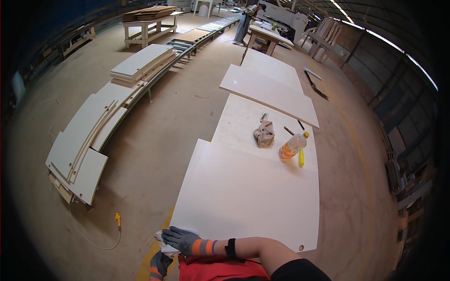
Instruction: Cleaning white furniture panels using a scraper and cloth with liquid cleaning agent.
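A large white panel (pixel 248 196) lies in front of me. My right arm reaches across to its near left corner. There my right hand (pixel 180 240), in a grey glove with an orange cuff, is closed over a bunched white cloth (pixel 168 248). My left hand (pixel 161 264), gloved the same way, is just below and against the cloth, its fingers curled and partly hidden. Further up the work surface are a crumpled beige rag (pixel 265 135), a clear bottle (pixel 293 146) with a yellow cap and orange label, a yellow-handled tool (pixel 301 158) and a dark marker-like stick (pixel 289 130).
More white panels (pixel 269 96) lie beyond. At left, stacked panels (pixel 89 124) rest on a roller conveyor (pixel 183 45). A yellow air gun (pixel 117 218) with its hose lies on the floor. Another person (pixel 244 25) stands at the far end near a machine.
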`<state>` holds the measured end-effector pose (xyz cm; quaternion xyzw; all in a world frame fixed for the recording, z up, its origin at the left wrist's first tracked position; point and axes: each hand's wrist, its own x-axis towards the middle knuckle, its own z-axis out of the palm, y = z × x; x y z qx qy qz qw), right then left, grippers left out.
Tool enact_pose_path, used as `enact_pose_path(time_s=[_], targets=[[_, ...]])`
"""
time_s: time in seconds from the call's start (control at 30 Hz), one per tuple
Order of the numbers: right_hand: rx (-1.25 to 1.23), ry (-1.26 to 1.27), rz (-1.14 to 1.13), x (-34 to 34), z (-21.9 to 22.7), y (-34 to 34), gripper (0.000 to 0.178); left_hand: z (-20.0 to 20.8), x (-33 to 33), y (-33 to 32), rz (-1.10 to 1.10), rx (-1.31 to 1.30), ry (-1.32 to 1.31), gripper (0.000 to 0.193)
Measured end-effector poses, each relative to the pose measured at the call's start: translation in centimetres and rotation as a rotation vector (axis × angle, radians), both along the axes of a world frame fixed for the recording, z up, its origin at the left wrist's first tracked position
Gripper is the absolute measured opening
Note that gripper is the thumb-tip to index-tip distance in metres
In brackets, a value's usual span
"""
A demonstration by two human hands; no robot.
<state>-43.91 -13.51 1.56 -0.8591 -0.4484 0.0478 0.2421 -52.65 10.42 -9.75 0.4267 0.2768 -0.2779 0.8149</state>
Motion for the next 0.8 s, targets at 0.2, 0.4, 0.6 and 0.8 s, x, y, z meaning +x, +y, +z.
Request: enact_pose_path(time_s=[0.2, 0.4, 0.6, 0.8], targets=[[0.035, -0.034, -0.016, 0.0, 0.2, 0.9, 0.058, -4.7, -0.6, 0.7, -0.355, 0.572, -0.633, 0.037], [0.056, -0.019, -0.043, -0.1, -1.4, 1.3, 0.056, -0.7, -1.7, 0.5, 0.011, 0.163, 0.113, 0.034], [0.031, -0.008, -0.034, -0.8, -1.4, 1.2, 0.057, -3.5, -1.7, 1.4, -0.116, 0.425, -0.381, 0.032], [0.0, 0.027, -0.061, -1.0, -1.5, 2.5, 0.06, -2.4, 0.1, 2.5, -0.781, 1.155, -0.891, 0.044]])
